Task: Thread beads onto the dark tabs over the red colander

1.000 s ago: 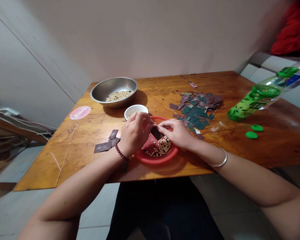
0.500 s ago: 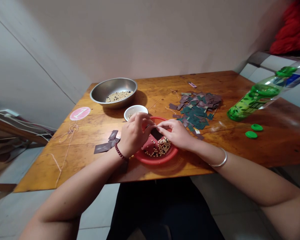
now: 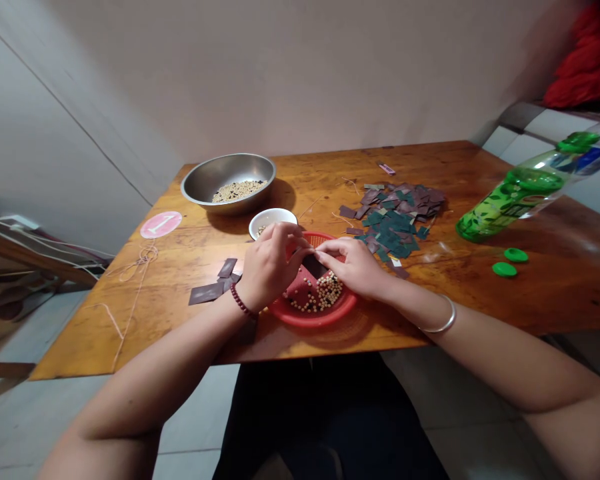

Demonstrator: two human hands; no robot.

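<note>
Over the red plastic basket, my left hand and my right hand meet, fingertips pinched together. Between them is a small dark rectangular patch, gripped by both hands at its upper edge. My fingers partly cover it, and anything finer at the fingertips is too small to tell. Loose round beads, beige with some dark ones, lie in the basket below. Just behind my left hand stands a small white bowl with a few beads. Several dark patches lie left of my left wrist.
A steel bowl of beads stands at the back left. Thread trails below a pink round label. Right of the basket is a pile of green and brown patches. A green-labelled bottle and green caps are farther right.
The view has shifted slightly. Both hands keep their pinch on the dark patch, which looks slightly turned.
</note>
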